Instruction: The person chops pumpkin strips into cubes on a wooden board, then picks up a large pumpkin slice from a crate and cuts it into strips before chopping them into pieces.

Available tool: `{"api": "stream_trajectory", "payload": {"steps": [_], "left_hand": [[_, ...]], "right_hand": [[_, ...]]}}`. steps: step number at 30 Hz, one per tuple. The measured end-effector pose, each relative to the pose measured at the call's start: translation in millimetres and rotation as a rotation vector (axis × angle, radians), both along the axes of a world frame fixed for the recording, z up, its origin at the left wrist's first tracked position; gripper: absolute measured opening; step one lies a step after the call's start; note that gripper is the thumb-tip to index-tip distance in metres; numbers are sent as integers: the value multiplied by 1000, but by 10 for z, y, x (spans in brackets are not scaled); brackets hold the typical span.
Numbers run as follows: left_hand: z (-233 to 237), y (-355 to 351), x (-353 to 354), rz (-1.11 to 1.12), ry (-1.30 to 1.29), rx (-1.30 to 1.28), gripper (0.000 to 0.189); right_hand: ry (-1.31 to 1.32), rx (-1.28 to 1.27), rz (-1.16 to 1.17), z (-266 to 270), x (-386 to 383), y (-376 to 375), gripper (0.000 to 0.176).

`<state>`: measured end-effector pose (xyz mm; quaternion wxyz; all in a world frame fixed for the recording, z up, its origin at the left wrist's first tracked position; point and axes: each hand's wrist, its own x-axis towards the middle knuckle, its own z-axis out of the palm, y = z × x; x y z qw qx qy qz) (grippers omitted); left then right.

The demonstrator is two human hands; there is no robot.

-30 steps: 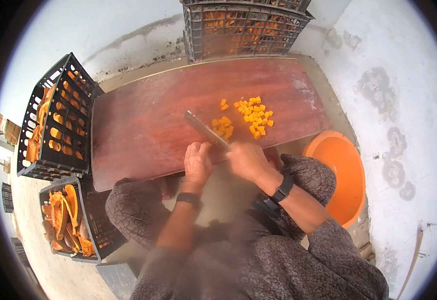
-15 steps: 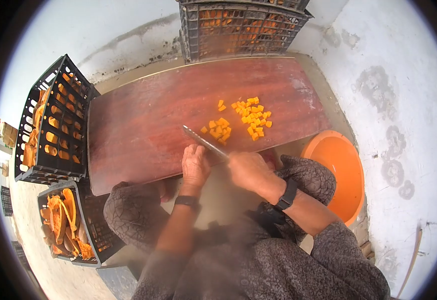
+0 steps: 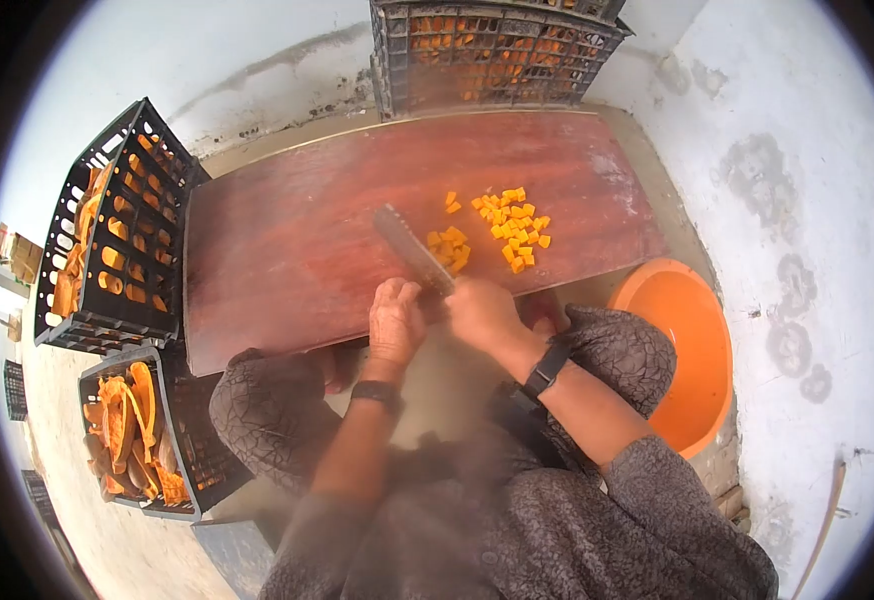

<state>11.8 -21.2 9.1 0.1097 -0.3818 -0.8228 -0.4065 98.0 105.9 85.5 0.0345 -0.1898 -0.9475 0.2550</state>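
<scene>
My right hand (image 3: 487,318) grips the handle of a knife (image 3: 412,248). Its broad blade points up and left over the reddish board, with the flat face showing. The blade partly covers a small heap of orange cubes, which look like pumpkin (image 3: 454,246). Close to the board's near edge, left of the knife handle, is my left hand (image 3: 396,322). Its fingers are curled together, and whatever may be in them is hidden. A larger group of pumpkin cubes (image 3: 517,228) lies to the right, with a couple of loose cubes (image 3: 452,202) beside it.
The reddish board (image 3: 287,240) spans the space before my knees. An orange basin (image 3: 692,350) stands at right. A black crate (image 3: 122,230) and a lower crate (image 3: 185,430) at left hold orange pieces. More stacked crates (image 3: 497,60) stand behind the board, near the white walls.
The knife has turned so that its flat face shows more, and its blade now overlaps the small heap. My right hand has shifted slightly left and up. The whole view has moved a little.
</scene>
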Motion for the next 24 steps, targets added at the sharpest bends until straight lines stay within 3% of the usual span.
{"api": "stream_trajectory", "payload": {"steps": [8, 24], "left_hand": [[18, -21, 13, 39, 52, -35, 14], [32, -47, -23, 47, -89, -59, 8]], "right_hand": [[63, 68, 44, 111, 187, 98, 16], [-134, 64, 157, 484, 371, 28, 21]]}}
